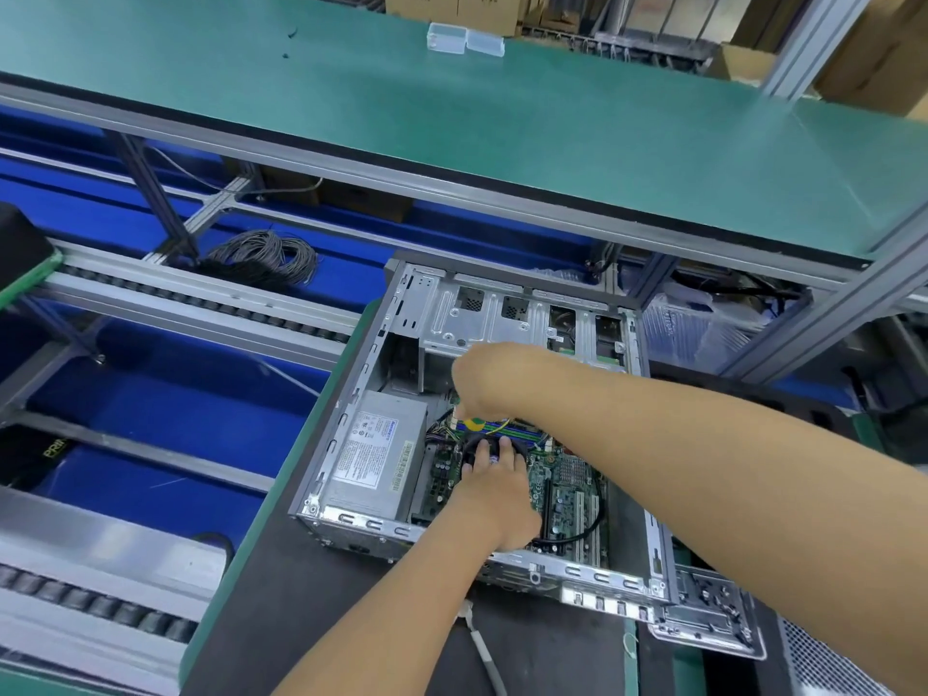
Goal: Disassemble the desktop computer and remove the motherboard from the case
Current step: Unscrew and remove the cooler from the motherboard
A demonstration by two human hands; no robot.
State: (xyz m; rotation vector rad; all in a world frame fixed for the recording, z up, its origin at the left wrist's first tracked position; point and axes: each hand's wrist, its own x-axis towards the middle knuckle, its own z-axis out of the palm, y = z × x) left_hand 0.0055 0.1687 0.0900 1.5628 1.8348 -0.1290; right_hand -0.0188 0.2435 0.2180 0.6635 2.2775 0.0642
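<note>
Both forearms reach into the open case (396, 313) lying on its side on the dark mat (311, 615): the left hand (494, 482) rests with straight fingers on the round black CPU fan (469, 447) over the green motherboard (565, 487), while the right hand (484, 381) grips a green-and-yellow screwdriver (473, 423) beside the grey power supply (374, 457).

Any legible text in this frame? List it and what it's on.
"PRI", yellow letters cut off, on the black object at the left edge.
Power supply label: print too small to read.
Motherboard markings: too small to read.
Cardboard boxes at top: print blurred.
</note>
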